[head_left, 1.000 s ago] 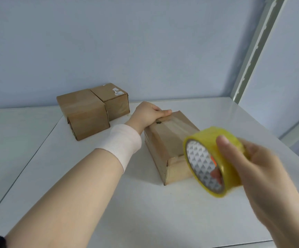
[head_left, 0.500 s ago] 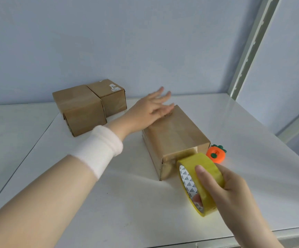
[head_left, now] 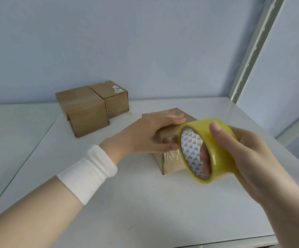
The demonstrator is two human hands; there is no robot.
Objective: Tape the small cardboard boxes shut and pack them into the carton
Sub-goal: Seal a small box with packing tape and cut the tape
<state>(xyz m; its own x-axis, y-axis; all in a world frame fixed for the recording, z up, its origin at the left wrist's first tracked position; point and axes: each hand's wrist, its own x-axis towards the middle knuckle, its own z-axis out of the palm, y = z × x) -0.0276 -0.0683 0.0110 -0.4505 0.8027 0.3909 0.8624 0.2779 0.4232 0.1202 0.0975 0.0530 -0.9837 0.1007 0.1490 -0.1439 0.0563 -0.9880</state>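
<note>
A small cardboard box [head_left: 172,163] lies on the white table [head_left: 127,203] in front of me. My left hand [head_left: 150,135] rests on its top and near corner, fingers flat across the lid and thumb against the front face, where clear tape shows. My right hand [head_left: 249,158] grips a yellow roll of clear tape [head_left: 215,149] just in front of the box, thumb on the outer rim and fingers through the core. Two more small cardboard boxes [head_left: 86,110] [head_left: 112,97] stand side by side at the back left. No carton is in view.
A blue wall closes the back. A white slotted upright [head_left: 252,51] rises at the back right corner. The table's front edge [head_left: 216,242] runs along the bottom right, and a seam [head_left: 28,153] splits off a second white surface on the left.
My right hand lifted the tape roll from the table beside the box up to its near corner. My left hand slid back from the far end to the near corner. An orange item is now hidden.
</note>
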